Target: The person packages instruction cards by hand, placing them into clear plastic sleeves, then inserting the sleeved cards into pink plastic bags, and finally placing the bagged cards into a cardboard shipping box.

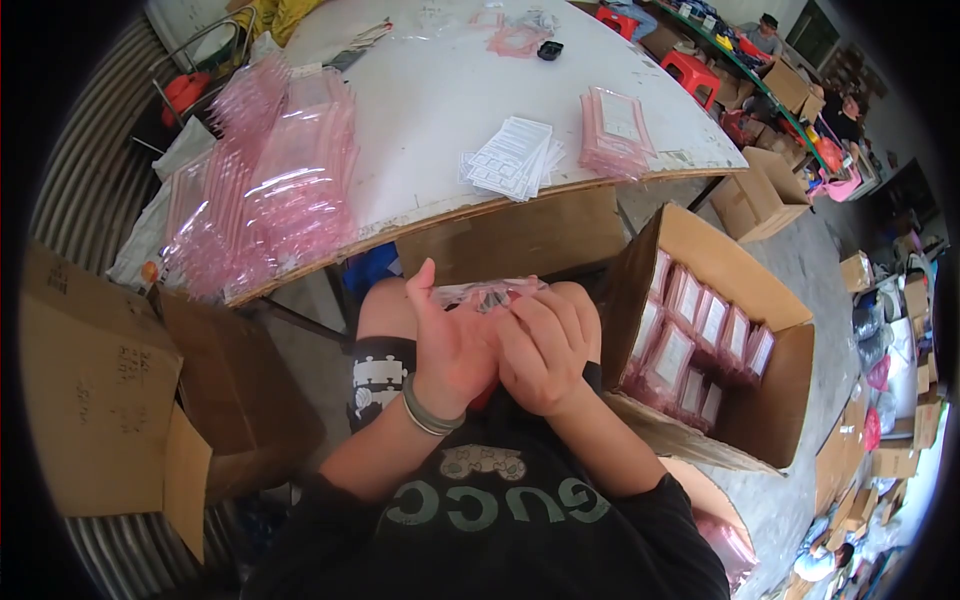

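Note:
Above my lap, my left hand point(447, 345) and my right hand point(543, 345) meet at a clear pinkish plastic bag point(480, 292). The fingers of my right hand are bent and pressed on the bag's near side. My left palm is turned up beneath it with the thumb raised; part of the bag is hidden behind the hands. On the white table point(430, 110) lie a large pile of pink plastic bags point(300, 150) at the left, a fanned stack of printed white cards point(515, 155) in the middle and a smaller stack of pink bags point(615, 130) at the right.
An open cardboard box point(735, 420) with rows of packed pink bags stands at my right. Empty-looking brown cartons point(95, 390) stand at the left. Red stools point(690, 75) are beyond the table. People point(765, 40) sit at a far green-edged table.

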The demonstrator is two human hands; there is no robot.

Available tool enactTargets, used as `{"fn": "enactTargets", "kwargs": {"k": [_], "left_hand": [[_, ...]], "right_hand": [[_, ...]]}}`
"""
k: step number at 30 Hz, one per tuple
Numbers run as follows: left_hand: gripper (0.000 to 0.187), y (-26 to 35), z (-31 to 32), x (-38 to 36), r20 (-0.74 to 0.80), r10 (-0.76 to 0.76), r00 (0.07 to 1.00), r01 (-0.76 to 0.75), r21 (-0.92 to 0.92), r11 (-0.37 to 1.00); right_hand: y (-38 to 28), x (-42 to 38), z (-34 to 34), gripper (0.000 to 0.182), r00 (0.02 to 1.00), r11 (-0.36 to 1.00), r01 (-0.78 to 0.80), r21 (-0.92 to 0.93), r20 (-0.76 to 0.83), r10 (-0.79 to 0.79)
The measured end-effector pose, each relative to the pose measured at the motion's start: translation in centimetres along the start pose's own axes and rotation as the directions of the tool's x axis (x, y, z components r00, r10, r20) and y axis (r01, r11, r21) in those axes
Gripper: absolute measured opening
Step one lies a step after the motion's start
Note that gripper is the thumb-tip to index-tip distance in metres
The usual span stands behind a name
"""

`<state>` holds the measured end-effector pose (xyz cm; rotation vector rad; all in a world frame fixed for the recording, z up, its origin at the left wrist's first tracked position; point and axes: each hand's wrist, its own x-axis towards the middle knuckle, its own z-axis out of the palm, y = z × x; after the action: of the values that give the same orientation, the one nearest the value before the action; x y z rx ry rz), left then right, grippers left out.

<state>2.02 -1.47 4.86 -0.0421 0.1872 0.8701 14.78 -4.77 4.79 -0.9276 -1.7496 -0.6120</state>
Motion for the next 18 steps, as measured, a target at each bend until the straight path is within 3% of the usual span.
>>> {"fn": "enactTargets", "kwargs": {"k": [2, 5, 9, 12, 15, 18], "left_hand": [[0.08, 0.0, 0.3, -0.2, -0.048, -0.017, 0.999, 0.017, -0.002, 1.0], [0.076, -0.1, -2.0, 0.3, 0.034, 0.041, 0.999, -0.038, -0.08, 0.996], [0.071, -0.7, -0.5, 0.3, -0.079, 0.149, 0.986, -0.135, 0.161, 0.978], [0.07, -0.9, -0.4, 0.3, -0.147, 0.251, 0.957, -0.205, 0.273, 0.94], [0.076, -1.1, -0.9, 0.3, -0.197, 0.265, 0.944, -0.186, 0.346, 0.919], [0.074, -1.2, -0.9, 0.3, -0.179, 0.256, 0.95, -0.166, 0.406, 0.899]], "right_hand": [[-0.1, 0.6, 0.0, 0.026, 0.999, 0.999, -0.028, 0.03, 0.022, 0.027], [-0.4, 1.6, -0.4, 0.024, 0.988, 0.995, -0.094, 0.031, 0.126, 0.089], [-0.4, 1.1, 0.2, 0.03, 0.98, 0.981, -0.142, 0.129, 0.156, 0.121], [-0.6, -0.2, -0.6, 0.023, 0.893, 0.869, -0.365, 0.335, 0.388, 0.226], [-0.9, -0.7, -1.0, 0.03, 0.824, 0.85, -0.451, 0.273, 0.493, 0.278], [-0.5, 0.1, -2.8, 0.053, 0.733, 0.777, -0.57, 0.266, 0.592, 0.335]]}}
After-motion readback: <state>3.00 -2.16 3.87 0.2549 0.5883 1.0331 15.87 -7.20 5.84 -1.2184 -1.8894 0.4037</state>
